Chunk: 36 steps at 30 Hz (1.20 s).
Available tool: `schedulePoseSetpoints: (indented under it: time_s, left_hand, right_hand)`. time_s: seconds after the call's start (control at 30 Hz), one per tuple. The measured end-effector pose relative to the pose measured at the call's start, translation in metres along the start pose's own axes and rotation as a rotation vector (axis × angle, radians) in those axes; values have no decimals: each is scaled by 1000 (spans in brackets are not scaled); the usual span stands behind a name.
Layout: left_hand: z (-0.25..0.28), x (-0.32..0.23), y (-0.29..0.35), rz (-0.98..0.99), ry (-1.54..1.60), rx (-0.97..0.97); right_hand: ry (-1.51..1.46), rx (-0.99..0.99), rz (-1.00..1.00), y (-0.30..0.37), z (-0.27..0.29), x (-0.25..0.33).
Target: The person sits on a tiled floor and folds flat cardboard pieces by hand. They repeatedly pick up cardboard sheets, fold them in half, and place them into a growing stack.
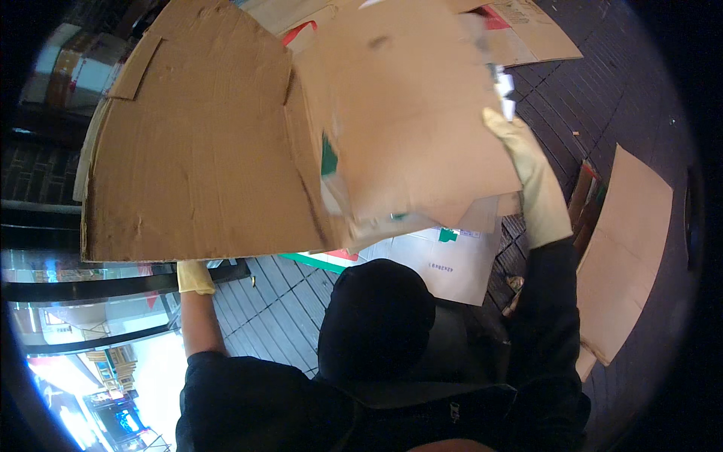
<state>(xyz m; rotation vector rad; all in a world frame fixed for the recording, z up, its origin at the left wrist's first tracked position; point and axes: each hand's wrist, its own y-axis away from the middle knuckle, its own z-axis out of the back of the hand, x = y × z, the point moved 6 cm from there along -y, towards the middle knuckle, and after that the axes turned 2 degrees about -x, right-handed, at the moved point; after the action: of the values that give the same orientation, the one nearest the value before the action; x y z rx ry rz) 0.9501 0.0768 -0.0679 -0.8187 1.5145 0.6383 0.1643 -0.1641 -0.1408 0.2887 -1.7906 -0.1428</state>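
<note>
A large brown cardboard panel spreads across the upper left, with more layers showing along its far-left edge. It meets a second brown cardboard sheet, blurred by motion; I cannot tell whether they are one flattened box. My right hand, in a pale yellow rubber glove, grips the second sheet's right edge, thumb on the near face and other fingers hidden behind. Just the wrist part of my left hand, gloved likewise, shows below the lower edge of the left panel; its fingers are hidden behind the cardboard.
Beneath the sheets lies a whitish carton with green tape. Flattened cardboard rests on the dark grooved floor at right, and more cardboard lies at the far side. A dark-framed glass structure stands at left.
</note>
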Motion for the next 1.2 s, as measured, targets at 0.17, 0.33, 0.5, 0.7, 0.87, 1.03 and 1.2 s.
schedulePoseSetpoints:
  time_s: [0.17,0.33,0.5,0.7,0.87,1.03,1.2]
  left_hand:
    - [-27,-21,13,2,29,28]
    - [-106,-52,41,-54,37,155]
    - [-222,-65,116,-393,-408,392]
    - [-347,10,262,-774,-958,1085]
    - [-337,64,330,-657,-920,1559]
    - [-288,114,265,163,-547,1188]
    - [-201,138,130,56,-718,204]
  right_hand:
    - [361,-6,6,-57,-22,-88]
    - [549,-153,-45,-76,-22,-128]
    - [1083,-328,-192,-39,-15,-135]
    - [392,29,-220,-13,41,-172]
    - [120,-621,-249,-3,139,-120]
    - [393,-391,-105,12,90,-80]
    - [840,-234,-373,5,36,-107]
